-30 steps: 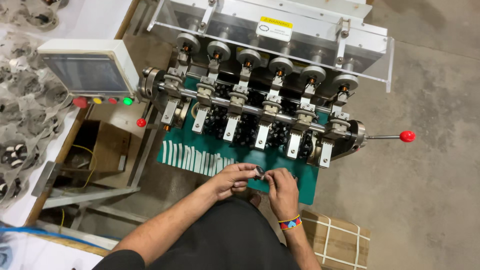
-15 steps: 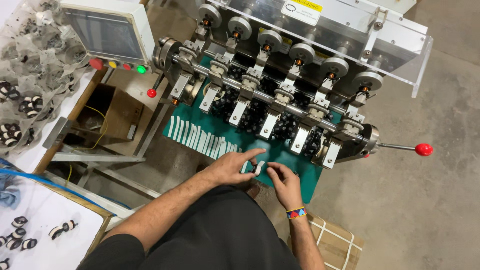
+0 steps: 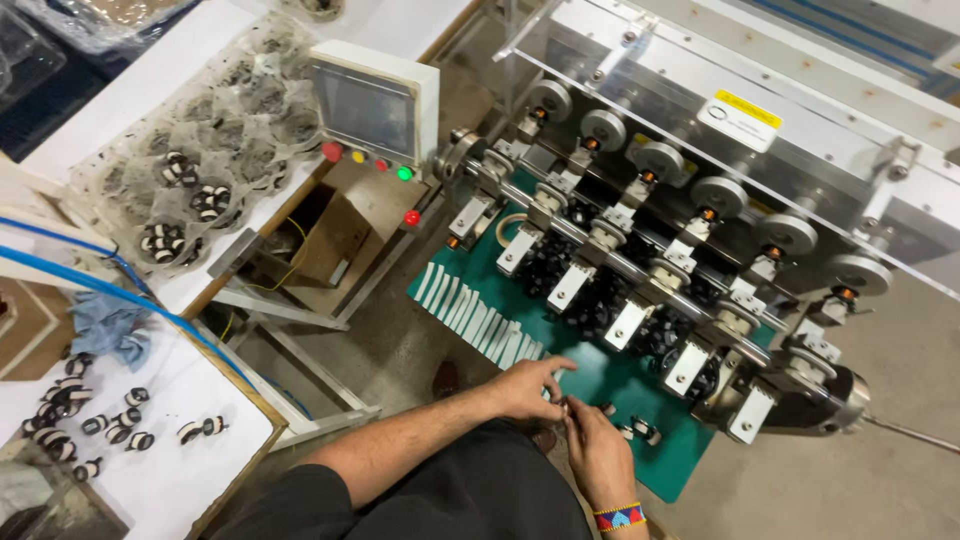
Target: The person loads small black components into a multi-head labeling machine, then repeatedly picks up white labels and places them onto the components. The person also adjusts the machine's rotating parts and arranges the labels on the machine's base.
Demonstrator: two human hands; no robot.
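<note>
Farthest left, on the white worktable (image 3: 190,470) near the person, small black-and-white wound coils (image 3: 120,425) lie scattered in loose rows, with a crumpled blue cloth (image 3: 105,335) just beyond them. Farther off on the same side, clear plastic trays (image 3: 215,150) hold more of the same coils in round pockets. To the right of the trays stands a white control box with a grey screen (image 3: 372,105), with a row of red, yellow and green buttons (image 3: 365,160) along its lower edge.

Moving right, a green mat (image 3: 610,385) lies under a long metal winding machine (image 3: 690,230) that runs diagonally from left to far right, with a line of round grey wheels and white clamps. A row of white paper strips (image 3: 475,320) lies fanned out on the mat's near left edge.

At the mat's near edge, the left hand (image 3: 525,388) and the right hand (image 3: 598,450) meet, fingertips pinched together on a tiny dark part (image 3: 566,408) held between them; what that part is cannot be told. The right wrist wears a colourful beaded wristband (image 3: 620,517). Just right of the hands, two small coil pieces (image 3: 640,430) lie on the mat.
</note>
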